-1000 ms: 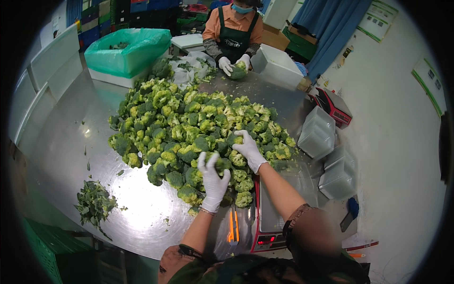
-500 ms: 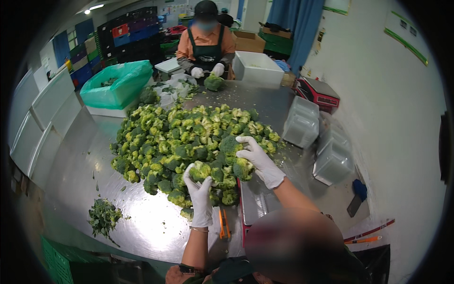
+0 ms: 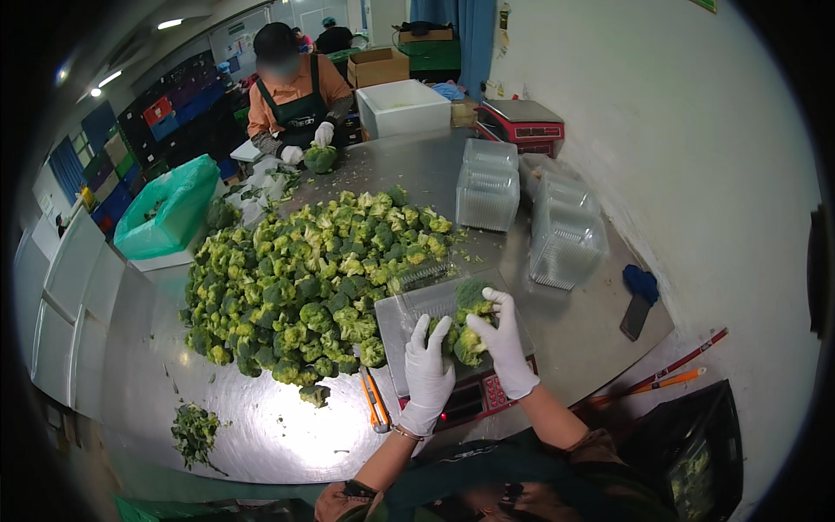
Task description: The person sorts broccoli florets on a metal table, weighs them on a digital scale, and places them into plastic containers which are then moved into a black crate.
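Both hands wear white gloves and sit over a red digital scale (image 3: 496, 393) with a flat metal plate (image 3: 396, 335). My right hand (image 3: 506, 348) grips broccoli florets (image 3: 470, 300) between thumb and fingers. My left hand (image 3: 428, 374) curls in from the other side against the same cluster, with part of what it holds hidden behind its fingers. A clear plastic tray appears to lie on the plate beneath the florets, partly covered by them. Left of the scale spreads a large heap of broccoli florets (image 3: 287, 287) on the steel table (image 3: 287, 435).
An orange utility knife (image 3: 375, 402) lies beside the scale. Stacked clear trays (image 3: 570, 235), a second scale (image 3: 522, 122) and a blue-handled tool (image 3: 639, 296) stand rightward. Leaf trimmings (image 3: 196, 432) lie near left. Across the table, a co-worker (image 3: 300, 96) handles broccoli by a green-lined bin (image 3: 170, 209).
My hands have moved right with broccoli, from the heap's near edge to over the scale. The view has turned right, showing more of the scale.
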`<control>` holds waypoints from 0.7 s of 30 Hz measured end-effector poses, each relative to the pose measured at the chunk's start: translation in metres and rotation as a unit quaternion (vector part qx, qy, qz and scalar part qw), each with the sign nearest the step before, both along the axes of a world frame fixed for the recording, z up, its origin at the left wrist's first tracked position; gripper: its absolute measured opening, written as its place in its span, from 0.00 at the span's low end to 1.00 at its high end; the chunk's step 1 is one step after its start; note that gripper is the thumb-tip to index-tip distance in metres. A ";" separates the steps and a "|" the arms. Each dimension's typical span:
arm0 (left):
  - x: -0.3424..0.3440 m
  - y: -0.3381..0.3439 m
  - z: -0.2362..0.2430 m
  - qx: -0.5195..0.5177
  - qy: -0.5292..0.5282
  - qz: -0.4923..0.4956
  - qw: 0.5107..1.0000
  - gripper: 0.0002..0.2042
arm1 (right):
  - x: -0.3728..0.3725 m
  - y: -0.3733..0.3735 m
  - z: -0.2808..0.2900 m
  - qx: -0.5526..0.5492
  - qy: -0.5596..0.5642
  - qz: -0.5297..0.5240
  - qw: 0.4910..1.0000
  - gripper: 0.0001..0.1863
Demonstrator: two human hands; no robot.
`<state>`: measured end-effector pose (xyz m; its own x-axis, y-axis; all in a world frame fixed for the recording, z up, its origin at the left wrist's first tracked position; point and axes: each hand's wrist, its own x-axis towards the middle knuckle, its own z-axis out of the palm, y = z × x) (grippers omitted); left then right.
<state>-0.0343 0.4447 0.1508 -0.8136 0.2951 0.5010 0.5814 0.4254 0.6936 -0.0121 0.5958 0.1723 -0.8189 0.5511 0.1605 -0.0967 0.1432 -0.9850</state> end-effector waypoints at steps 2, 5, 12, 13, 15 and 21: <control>0.007 0.004 0.007 -0.111 0.031 0.023 0.993 0.36 | 0.008 -0.003 -0.004 0.094 0.027 -0.002 0.995 0.26; 0.003 -0.002 0.002 -0.164 0.084 0.054 0.981 0.37 | 0.013 -0.004 -0.004 0.339 -0.011 0.048 0.940 0.24; -0.011 -0.016 -0.002 0.022 0.047 -0.034 0.998 0.33 | 0.037 0.018 0.026 0.509 -0.053 -0.007 0.859 0.16; -0.008 -0.016 -0.002 0.013 0.046 -0.025 0.999 0.33 | 0.035 0.024 0.029 0.506 -0.048 -0.035 0.861 0.15; 0.000 -0.017 -0.003 -0.006 0.045 -0.005 0.999 0.32 | 0.022 0.032 0.033 0.438 -0.029 -0.034 0.898 0.18; -0.003 -0.006 0.011 -0.182 0.023 0.040 0.982 0.31 | -0.016 0.045 -0.004 0.422 -0.036 0.090 0.902 0.29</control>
<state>-0.0372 0.4385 0.1616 -0.8203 0.3969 0.4119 0.5632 0.6860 0.4606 -0.0284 0.6412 0.1678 -0.9080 0.1157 0.4027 -0.1323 0.8327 -0.5376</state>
